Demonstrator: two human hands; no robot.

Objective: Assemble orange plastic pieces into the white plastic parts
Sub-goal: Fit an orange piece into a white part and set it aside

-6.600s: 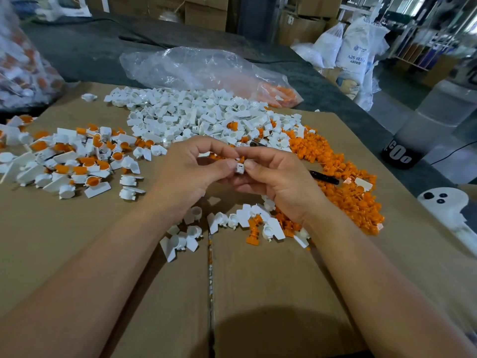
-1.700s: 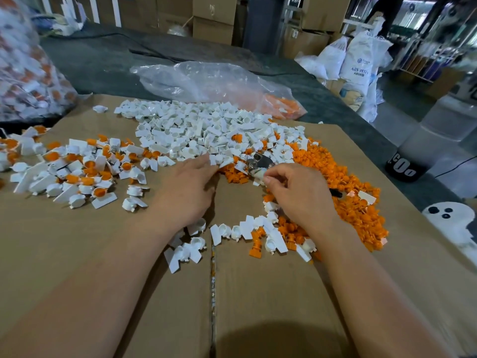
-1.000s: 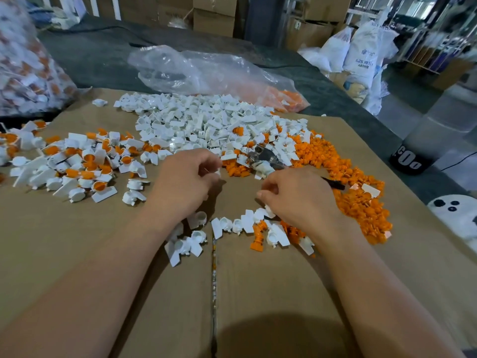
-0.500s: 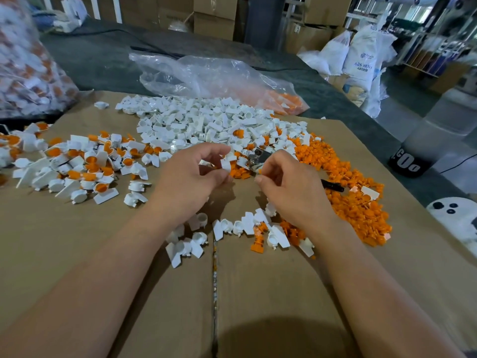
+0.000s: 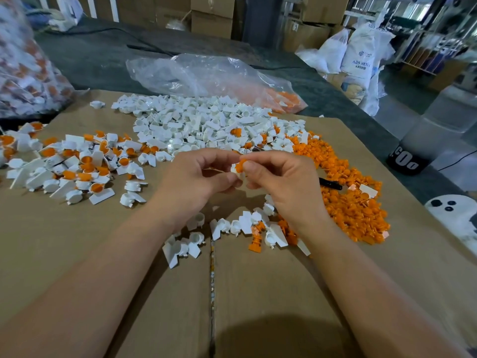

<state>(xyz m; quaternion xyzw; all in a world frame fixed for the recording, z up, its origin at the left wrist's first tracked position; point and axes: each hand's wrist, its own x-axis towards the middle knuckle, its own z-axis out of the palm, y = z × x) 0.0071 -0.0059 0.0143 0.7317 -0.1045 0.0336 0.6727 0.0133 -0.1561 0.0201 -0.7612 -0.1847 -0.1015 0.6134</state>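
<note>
Held above the far end of the cardboard seam (image 5: 211, 267): one orange piece (image 5: 240, 164), pinched between thumb and forefinger of the right hand (image 5: 281, 182) and set against the mouth of a white part (image 5: 236, 174). Gripped from the other side by the curled left hand (image 5: 198, 182): that white part, mostly hidden, seen only as a pale edge under the orange. Impossible to tell whether already seated or merely resting at the opening.

To do this step well:
- Line the orange piece up square with the socket before pressing.
- Brace the white body with the left thumb.
- Push straight in, no twisting, until flush.
- Judge by feel, with the joint covered by fingertips; probably a snap fit, so wait for a small click.
- Go easy on the thin white tab, likely to flex.

Astride the seam, just under the wrists: a loose handful (image 5: 242, 226) of whites and oranges, ready to hand.
Right of the seam: the orange heap (image 5: 348, 202), with a black pen (image 5: 330, 184) lying on it.
Beyond the seam's far end: the heap of bare whites (image 5: 196, 125).
Well left of the seam: the finished pile (image 5: 72, 166), white with orange showing.
Farthest beyond the seam, on the desk (image 5: 103, 55): a clear bag (image 5: 206, 76) with some orange stock inside.
</note>
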